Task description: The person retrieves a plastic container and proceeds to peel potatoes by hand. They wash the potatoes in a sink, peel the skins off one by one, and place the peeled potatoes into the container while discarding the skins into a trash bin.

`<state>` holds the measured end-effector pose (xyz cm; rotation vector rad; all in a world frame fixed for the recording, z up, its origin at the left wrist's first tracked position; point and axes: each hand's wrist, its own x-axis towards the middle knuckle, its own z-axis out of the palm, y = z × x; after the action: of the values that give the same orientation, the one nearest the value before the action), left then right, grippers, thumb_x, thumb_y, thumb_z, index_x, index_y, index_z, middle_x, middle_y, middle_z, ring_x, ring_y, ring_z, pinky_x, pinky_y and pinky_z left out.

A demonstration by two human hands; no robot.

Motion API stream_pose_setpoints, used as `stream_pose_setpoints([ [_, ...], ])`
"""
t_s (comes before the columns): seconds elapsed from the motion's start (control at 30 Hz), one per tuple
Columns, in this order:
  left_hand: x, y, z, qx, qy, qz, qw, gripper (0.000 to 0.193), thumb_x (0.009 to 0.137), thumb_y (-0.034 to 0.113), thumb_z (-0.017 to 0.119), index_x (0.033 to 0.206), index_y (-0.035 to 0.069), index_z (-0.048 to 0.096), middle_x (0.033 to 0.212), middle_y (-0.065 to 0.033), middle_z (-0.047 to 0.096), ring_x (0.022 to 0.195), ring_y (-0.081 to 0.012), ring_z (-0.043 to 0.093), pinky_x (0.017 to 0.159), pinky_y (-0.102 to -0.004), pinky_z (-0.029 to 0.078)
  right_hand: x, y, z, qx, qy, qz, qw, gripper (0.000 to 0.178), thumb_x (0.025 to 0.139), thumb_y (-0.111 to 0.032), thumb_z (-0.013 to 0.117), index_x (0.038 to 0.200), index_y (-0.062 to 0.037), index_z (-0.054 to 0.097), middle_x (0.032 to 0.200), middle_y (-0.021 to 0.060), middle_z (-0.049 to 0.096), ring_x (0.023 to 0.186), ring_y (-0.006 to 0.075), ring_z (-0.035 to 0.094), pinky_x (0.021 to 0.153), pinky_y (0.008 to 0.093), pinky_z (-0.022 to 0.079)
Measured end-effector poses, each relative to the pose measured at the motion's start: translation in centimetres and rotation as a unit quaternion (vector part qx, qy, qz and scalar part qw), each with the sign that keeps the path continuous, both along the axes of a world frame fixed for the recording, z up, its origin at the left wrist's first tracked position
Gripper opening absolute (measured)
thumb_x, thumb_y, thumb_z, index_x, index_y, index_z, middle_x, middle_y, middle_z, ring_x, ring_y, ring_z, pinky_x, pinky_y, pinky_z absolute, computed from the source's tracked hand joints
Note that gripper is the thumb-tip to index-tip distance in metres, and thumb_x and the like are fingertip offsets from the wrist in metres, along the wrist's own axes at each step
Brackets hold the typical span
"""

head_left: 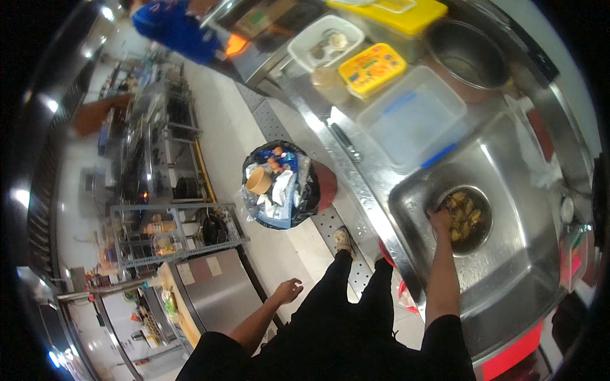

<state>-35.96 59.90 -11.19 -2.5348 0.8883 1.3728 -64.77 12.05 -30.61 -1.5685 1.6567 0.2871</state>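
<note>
A round metal bowl (488, 236) sits in the steel sink (508, 270) on the right. Yellowish-brown pieces of food (465, 216) lie in it, too small to name exactly. My right hand (438, 220) is at the bowl's left rim, its fingers closed around the edge, and the fingertips are partly hidden. Away from the sink, my left hand (289, 291) hangs over the floor beside my body. Its fingers are loosely bent and apart, with nothing in them.
A plastic container (413, 120), yellow-lidded tub (373, 68), white tray (325, 41) and dark pot (467, 56) crowd the counter beyond the sink. A bin lined with a black bag (311, 197) stands left of the counter. A person in blue (171, 28) is at the far left.
</note>
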Motion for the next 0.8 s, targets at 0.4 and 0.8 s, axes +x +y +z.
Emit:
stream_pose_setpoints([
  [0.4,15.2,-14.1,-30.4,-0.394,0.130,0.760,0.500,0.082,0.083,0.074,0.038,0.135,0.011,0.041,0.129,-0.0199,0.049,0.115,-0.0320,0.049,0.087,-0.0484,0.045,-2.4,1.1,6.3,0.023,-0.142,0.003,0.990,0.044,0.089,-0.024,0.058,0.128,-0.0052,0.051,0.112,0.0221,0.062,0.103,0.0331,0.061,0.087,0.0388,0.046],
  [0.8,21.1,-15.1,-38.1,-0.386,0.072,0.831,0.394,0.049,0.078,0.025,0.066,0.108,-0.011,0.052,0.112,-0.0145,0.060,0.090,-0.0238,0.064,0.072,-0.0322,0.054,8.5,4.9,11.9,-0.353,-0.051,0.065,0.932,0.037,0.084,-0.012,0.062,0.118,0.0001,0.051,0.108,0.0239,0.059,0.104,0.0392,0.055,0.090,0.0453,0.042],
])
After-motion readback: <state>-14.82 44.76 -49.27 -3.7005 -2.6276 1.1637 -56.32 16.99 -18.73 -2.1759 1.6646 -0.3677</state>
